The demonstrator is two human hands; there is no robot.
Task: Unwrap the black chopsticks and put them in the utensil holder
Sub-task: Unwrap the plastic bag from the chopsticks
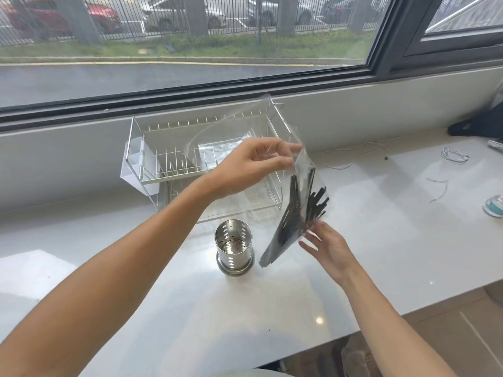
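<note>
A clear plastic wrapper (306, 170) hangs above the counter with a bundle of black chopsticks (296, 213) inside, slanting down to the left. My left hand (253, 165) pinches the wrapper's upper part. My right hand (325, 247) is at the wrapper's lower right edge, fingers spread and touching it near the chopsticks. The perforated steel utensil holder (234, 250) stands upright on the counter just left of the chopsticks' lower ends and has nothing inside.
A white wire dish rack (152, 159) stands behind the holder against the window ledge. White cables (353, 156) lie on the counter (163, 308) to the right, with a dark bag (479, 126) and a small teal object (494, 205) near the right edge.
</note>
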